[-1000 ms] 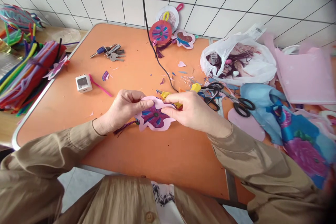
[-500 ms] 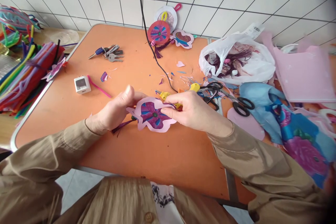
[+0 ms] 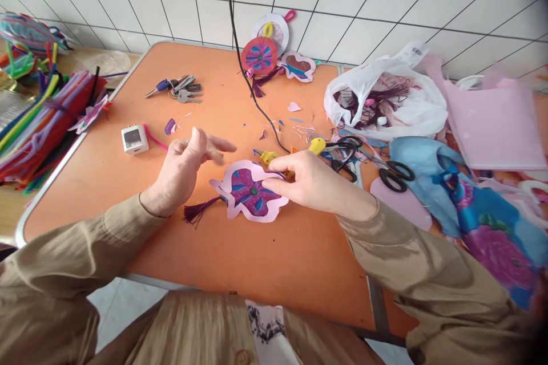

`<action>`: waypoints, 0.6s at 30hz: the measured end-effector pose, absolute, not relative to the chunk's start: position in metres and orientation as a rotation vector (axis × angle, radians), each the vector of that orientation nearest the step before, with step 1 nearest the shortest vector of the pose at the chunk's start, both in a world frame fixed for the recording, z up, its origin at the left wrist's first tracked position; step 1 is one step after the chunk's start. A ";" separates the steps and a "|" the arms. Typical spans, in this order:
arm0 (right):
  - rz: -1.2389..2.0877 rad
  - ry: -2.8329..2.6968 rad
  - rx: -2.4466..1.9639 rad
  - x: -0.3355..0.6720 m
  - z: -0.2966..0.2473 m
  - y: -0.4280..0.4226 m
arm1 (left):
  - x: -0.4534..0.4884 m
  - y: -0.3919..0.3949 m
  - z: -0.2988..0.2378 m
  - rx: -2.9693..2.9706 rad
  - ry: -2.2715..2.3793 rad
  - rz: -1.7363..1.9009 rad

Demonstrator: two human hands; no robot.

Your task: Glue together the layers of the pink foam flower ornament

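My right hand (image 3: 314, 182) pinches the right edge of a pink paper cut-out ornament (image 3: 252, 191), which has a purple and blue flower design and a green centre. From its left end a dark purple tassel (image 3: 201, 209) trails over the orange table (image 3: 214, 262). My left hand (image 3: 184, 168) is raised just left of the ornament, apart from it, with its fingers spread and nothing held. Just beyond the ornament lies a yellow glue-like tube (image 3: 269, 157), partly hidden by my right hand.
Black-handled scissors (image 3: 394, 175), paper scraps and a white plastic bag (image 3: 385, 97) of tassels lie to the right. Finished ornaments (image 3: 259, 56) lean at the back wall. Keys (image 3: 180, 86), a white charger (image 3: 135, 139) and pipe cleaners (image 3: 47, 120) are at left. A black cable (image 3: 252, 94) hangs down.
My left hand has let go of the ornament's left side and lifted away to the left, opening its fingers. The ornament stays pinched in my right hand and its tassel shows more fully.
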State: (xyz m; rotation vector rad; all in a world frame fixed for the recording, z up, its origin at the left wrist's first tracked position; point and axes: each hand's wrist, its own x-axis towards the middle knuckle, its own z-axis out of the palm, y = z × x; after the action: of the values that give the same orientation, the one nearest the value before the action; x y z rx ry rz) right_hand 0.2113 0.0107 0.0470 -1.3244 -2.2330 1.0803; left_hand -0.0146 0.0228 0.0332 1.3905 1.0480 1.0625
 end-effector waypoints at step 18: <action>0.801 -2.020 -1.232 0.213 0.056 0.005 | 0.004 0.007 0.028 1.012 1.009 0.745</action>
State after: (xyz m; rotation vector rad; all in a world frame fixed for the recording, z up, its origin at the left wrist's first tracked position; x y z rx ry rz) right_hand 0.2128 0.0048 0.0555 -1.2316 -2.0202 0.8008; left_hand 0.0039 0.0066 0.0277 1.0120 1.0086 0.7448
